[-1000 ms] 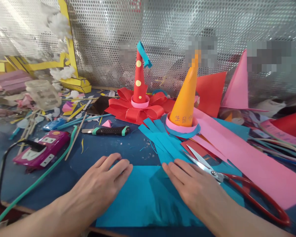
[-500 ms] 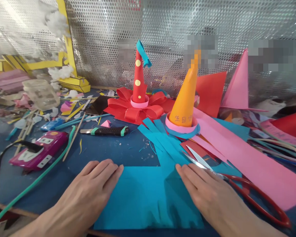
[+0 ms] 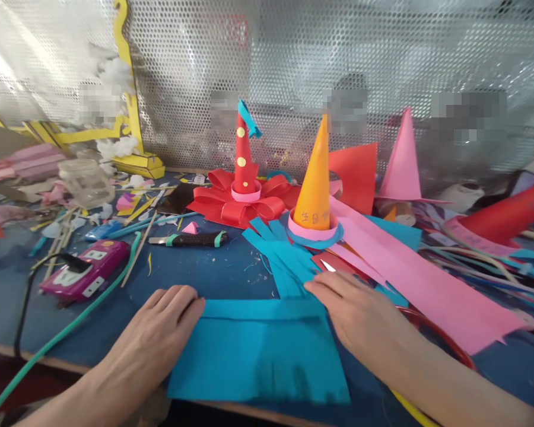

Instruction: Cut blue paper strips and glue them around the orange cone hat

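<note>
In the head view, a blue paper sheet (image 3: 240, 362) lies flat on the dark blue table (image 3: 213, 273), directly in front of the person, with a crease running along its far edge. The left hand (image 3: 162, 326) rests at its far left corner, fingers close together and curled; the right hand (image 3: 356, 308) is at the far right corner, its fingers also narrow and bent. Whether either one pinches the paper or merely presses it, I cannot tell. Scissors with red handles (image 3: 449, 338) are mostly hidden under the right hand and forearm, a blade tip showing past the fingers. Just beyond the sheet are cut blue paper strips (image 3: 289, 267), reaching to an orange paper cone (image 3: 314, 184) that stands upright in pink and blue rings. A long pink paper strip (image 3: 409, 273) slants away to its right. Farther left, a black-and-green utility knife (image 3: 196, 239) lies before a red paper cone with yellow dots (image 3: 244, 148), which stands among red paper loops (image 3: 271, 207); a purple power strip (image 3: 89, 270) sits left of the knife
</note>
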